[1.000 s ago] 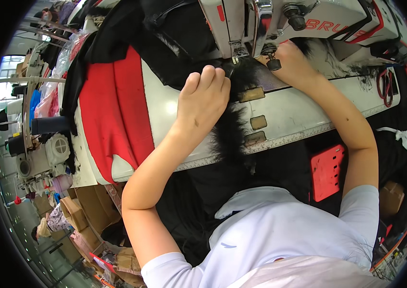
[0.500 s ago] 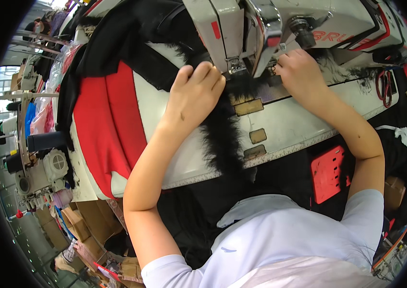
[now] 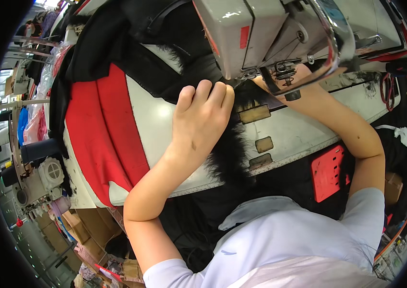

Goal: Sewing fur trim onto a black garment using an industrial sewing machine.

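Black fluffy fur trim (image 3: pixel 230 156) runs down over the front edge of the white table, and its upper end lies under the head of the sewing machine (image 3: pixel 270 29). My left hand (image 3: pixel 202 113) is closed on the trim just left of the needle area, knuckles up, with the fingertips hidden. Reaching in from the right, my right hand (image 3: pixel 295 79) is behind the machine's presser parts and chrome guard (image 3: pixel 346 29). Its fingertips come close to the fur under the head, but the machine covers most of the fingers. Black fabric (image 3: pixel 112 41) adjoins the fur on the left.
A red fabric piece (image 3: pixel 102 122) drapes across the table's left side. Red-handled scissors (image 3: pixel 389 89) lie at the right end. The white tabletop (image 3: pixel 157 129) has a ruler strip along its front edge. A red plastic piece (image 3: pixel 327 173) sits below that edge.
My right hand has moved left, in behind the machine head. My left hand sits slightly lower and further right, fingers more curled. The machine head looks larger as the view has shifted.
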{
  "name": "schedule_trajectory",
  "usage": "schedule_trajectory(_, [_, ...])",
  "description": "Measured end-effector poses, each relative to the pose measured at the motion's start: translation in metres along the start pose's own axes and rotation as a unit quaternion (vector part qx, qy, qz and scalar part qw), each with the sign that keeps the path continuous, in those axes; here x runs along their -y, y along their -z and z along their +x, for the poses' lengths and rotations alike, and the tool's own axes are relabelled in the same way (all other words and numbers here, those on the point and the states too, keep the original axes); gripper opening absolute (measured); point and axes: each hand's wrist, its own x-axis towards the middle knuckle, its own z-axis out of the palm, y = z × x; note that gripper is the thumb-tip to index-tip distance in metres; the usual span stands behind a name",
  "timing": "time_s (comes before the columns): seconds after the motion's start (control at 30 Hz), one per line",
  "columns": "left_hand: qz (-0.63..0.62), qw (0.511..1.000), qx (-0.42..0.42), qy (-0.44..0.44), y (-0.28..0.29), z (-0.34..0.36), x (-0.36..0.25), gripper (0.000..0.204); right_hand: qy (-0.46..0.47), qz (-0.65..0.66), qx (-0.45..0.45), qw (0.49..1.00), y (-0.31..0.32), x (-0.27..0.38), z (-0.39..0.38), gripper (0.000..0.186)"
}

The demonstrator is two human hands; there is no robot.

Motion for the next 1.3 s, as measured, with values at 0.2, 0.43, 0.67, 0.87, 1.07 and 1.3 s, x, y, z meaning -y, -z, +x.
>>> schedule_trajectory(0.2, [-0.036,0.999,-0.030,-0.019,-0.003,-0.005,0.006,0.019,0.105,-0.065,-0.029,0.992,0.013,0.008,0.009,0.010])
schedule_trajectory(0.43, [-0.012,0.999,-0.046,-0.006,-0.004,0.001,0.001,0.018,0.117,-0.180,0.005,0.977,0.022,0.010,0.002,0.013])
schedule_trajectory(0.67, [-0.050,0.997,-0.054,0.018,-0.008,0.006,0.011,0.018,0.046,-0.166,-0.016,0.985,0.022,0.011,0.004,0.006])
schedule_trajectory(0.87, [-0.034,0.999,0.005,0.018,-0.005,0.005,0.006,0.020,0.046,-0.180,-0.018,0.982,0.021,0.008,0.001,0.006])
schedule_trajectory(1.07, [-0.042,0.999,-0.001,0.008,-0.006,0.002,0.002,0.020,0.049,-0.164,-0.033,0.985,0.023,0.011,0.002,0.003])
schedule_trajectory(1.3, [-0.051,0.999,0.007,-0.006,-0.006,0.004,0.006,0.019,0.046,-0.163,-0.050,0.984,0.022,0.011,0.003,0.003])
